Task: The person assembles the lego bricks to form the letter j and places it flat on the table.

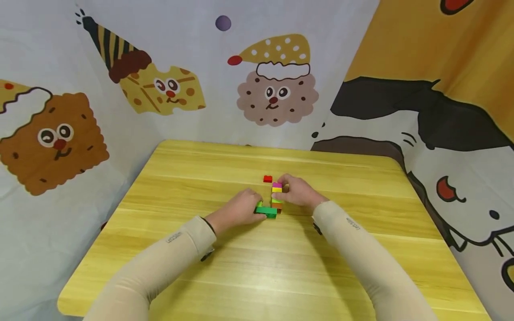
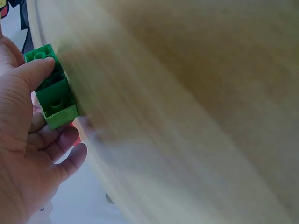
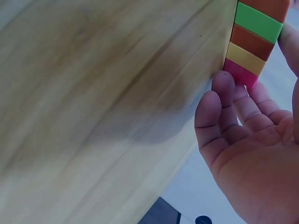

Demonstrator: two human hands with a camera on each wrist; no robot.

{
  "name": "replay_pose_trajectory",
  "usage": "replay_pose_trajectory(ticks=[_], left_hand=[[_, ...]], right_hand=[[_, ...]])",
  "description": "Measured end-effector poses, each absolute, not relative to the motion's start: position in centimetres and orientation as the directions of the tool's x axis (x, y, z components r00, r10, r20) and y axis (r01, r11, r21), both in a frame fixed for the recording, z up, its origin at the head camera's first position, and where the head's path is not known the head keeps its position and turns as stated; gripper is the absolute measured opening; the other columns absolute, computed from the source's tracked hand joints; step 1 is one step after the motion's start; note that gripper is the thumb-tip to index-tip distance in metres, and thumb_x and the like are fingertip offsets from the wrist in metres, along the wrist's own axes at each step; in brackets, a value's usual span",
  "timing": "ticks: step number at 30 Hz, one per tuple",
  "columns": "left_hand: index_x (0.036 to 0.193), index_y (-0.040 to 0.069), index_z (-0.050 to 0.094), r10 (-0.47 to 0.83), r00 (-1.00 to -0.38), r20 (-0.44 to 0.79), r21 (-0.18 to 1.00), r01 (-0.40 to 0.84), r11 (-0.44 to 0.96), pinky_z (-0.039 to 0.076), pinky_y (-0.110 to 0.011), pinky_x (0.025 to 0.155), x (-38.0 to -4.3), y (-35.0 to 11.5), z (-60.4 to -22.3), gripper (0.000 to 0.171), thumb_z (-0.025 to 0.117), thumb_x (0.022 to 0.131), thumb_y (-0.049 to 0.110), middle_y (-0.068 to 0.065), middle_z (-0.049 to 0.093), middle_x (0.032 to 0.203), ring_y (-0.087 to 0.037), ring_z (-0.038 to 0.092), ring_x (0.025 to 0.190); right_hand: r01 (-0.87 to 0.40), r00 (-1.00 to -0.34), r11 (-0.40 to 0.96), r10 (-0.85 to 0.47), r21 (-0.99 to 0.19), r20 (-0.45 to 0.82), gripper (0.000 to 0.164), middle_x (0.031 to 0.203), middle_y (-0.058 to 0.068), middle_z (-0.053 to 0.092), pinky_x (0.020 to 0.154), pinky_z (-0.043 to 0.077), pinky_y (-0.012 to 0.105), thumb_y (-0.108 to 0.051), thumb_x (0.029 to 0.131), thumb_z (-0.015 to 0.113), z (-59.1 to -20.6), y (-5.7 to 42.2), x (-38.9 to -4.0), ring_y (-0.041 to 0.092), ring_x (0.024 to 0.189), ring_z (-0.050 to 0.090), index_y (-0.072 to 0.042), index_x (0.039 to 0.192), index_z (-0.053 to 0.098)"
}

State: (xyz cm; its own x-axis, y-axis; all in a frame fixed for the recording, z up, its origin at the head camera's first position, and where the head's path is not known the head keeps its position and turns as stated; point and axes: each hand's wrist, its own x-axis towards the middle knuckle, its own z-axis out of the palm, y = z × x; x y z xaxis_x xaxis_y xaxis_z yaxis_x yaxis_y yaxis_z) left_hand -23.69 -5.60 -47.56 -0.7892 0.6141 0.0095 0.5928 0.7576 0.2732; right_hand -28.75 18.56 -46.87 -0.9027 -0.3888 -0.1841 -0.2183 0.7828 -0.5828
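Observation:
My left hand [image 1: 241, 208] pinches a short assembly of toy building bricks between thumb and fingers. It has a dark green brick [image 2: 52, 95] and a light green brick [image 2: 63, 116]; hollow undersides face the left wrist camera. Close to its right, my right hand [image 1: 299, 191] holds a row of joined bricks [image 1: 276, 190] with its thumb on the side and fingertips at the far end. In the right wrist view that row shows a pink brick [image 3: 241, 73] at one end, then yellow, orange, green and orange. The green assembly sits right beside the row's near end.
A loose red brick [image 1: 267, 179] lies on the wooden table [image 1: 192, 178], just beyond the row. A cloth [image 1: 188, 26] printed with cartoon figures hangs behind the table's back edge and along its sides.

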Motion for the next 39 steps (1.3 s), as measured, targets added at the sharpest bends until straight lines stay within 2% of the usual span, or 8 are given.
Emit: replay_pose_trajectory(ticks=[6, 11, 14, 18, 21, 25, 33, 39], left_hand=[[0.135, -0.002, 0.066, 0.6, -0.799, -0.02, 0.302, 0.568, 0.766, 0.057, -0.042, 0.104, -23.2, -5.4, -47.7, 0.072, 0.081, 0.093, 0.054, -0.016, 0.072, 0.128, -0.03, 0.065, 0.122], [0.148, -0.004, 0.056, 0.586, -0.809, -0.051, 0.342, 0.537, 0.771, 0.05, -0.047, 0.118, -23.0, -6.3, -47.6, 0.094, 0.072, 0.092, 0.07, -0.021, 0.063, 0.147, -0.035, 0.06, 0.138], [0.148, -0.003, 0.057, 0.576, -0.816, -0.049, 0.351, 0.526, 0.775, 0.049, -0.048, 0.119, -22.8, -7.0, -47.4, 0.09, 0.061, 0.098, 0.072, -0.021, 0.064, 0.146, -0.036, 0.06, 0.138], [0.144, -0.001, 0.062, 0.583, -0.812, -0.023, 0.328, 0.545, 0.772, 0.05, -0.05, 0.117, -22.6, -8.0, -47.5, 0.076, 0.048, 0.108, 0.064, -0.019, 0.067, 0.142, -0.036, 0.062, 0.135], [0.141, 0.0, 0.064, 0.591, -0.807, 0.004, 0.317, 0.561, 0.765, 0.05, -0.051, 0.116, -22.6, -8.5, -47.8, 0.068, 0.043, 0.112, 0.058, -0.018, 0.068, 0.141, -0.036, 0.062, 0.135], [0.14, 0.001, 0.064, 0.597, -0.802, 0.019, 0.32, 0.571, 0.756, 0.048, -0.052, 0.118, -22.8, -9.1, -48.1, 0.064, 0.041, 0.114, 0.055, -0.018, 0.068, 0.142, -0.037, 0.061, 0.137], [0.142, 0.001, 0.064, 0.61, -0.792, 0.004, 0.342, 0.575, 0.744, 0.045, -0.053, 0.12, -22.8, -9.4, -48.3, 0.063, 0.042, 0.114, 0.053, -0.019, 0.067, 0.143, -0.038, 0.059, 0.139], [0.147, -0.001, 0.059, 0.594, -0.804, -0.015, 0.373, 0.547, 0.75, 0.039, -0.055, 0.125, -22.8, -10.4, -48.2, 0.063, 0.042, 0.114, 0.05, -0.021, 0.062, 0.15, -0.041, 0.053, 0.146]], right_hand=[[-0.197, -0.904, 0.779, -0.38, -0.595, -0.198, 0.068, 0.148, 0.014, 0.06, 0.111, 0.054, 0.055, -0.047, 0.102, 0.071, -46.6, 19.1, -28.8, 0.036, 0.133, 0.063, -0.01, 0.155, 0.048], [-0.332, -0.903, 0.828, -0.417, -0.452, -0.1, 0.045, 0.153, 0.016, 0.06, 0.113, 0.052, 0.056, -0.022, 0.113, 0.051, -46.0, 18.5, -29.6, 0.037, 0.136, 0.062, -0.017, 0.158, 0.053], [-0.375, -0.898, 0.867, -0.427, -0.327, -0.103, 0.05, 0.156, 0.014, 0.058, 0.118, 0.048, 0.056, -0.009, 0.112, 0.04, -45.5, 17.5, -30.2, 0.036, 0.142, 0.057, -0.024, 0.156, 0.058], [-0.419, -0.876, 0.887, -0.451, -0.192, -0.171, 0.053, 0.149, 0.014, 0.06, 0.116, 0.05, 0.052, -0.007, 0.113, 0.035, -44.9, 16.6, -30.7, 0.034, 0.134, 0.058, -0.029, 0.155, 0.058], [-0.46, -0.86, 0.881, -0.474, -0.112, -0.191, 0.058, 0.138, 0.013, 0.064, 0.111, 0.053, 0.049, 0.001, 0.109, 0.039, -44.4, 16.8, -31.0, 0.031, 0.124, 0.059, -0.027, 0.155, 0.059], [-0.439, -0.868, 0.892, -0.452, -0.111, -0.203, 0.066, 0.135, 0.012, 0.065, 0.114, 0.051, 0.051, 0.008, 0.102, 0.039, -43.8, 17.9, -31.3, 0.031, 0.125, 0.06, -0.028, 0.151, 0.063], [-0.45, -0.862, 0.883, -0.469, -0.132, -0.195, 0.047, 0.133, 0.012, 0.065, 0.115, 0.049, 0.051, -0.008, 0.112, 0.045, -44.3, 19.1, -31.5, 0.029, 0.123, 0.06, -0.028, 0.15, 0.063], [-0.418, -0.878, 0.889, -0.448, -0.184, -0.168, 0.068, 0.149, 0.02, 0.06, 0.126, 0.037, 0.058, 0.01, 0.103, 0.036, -43.7, 20.4, -31.3, 0.038, 0.141, 0.056, -0.025, 0.158, 0.055]])
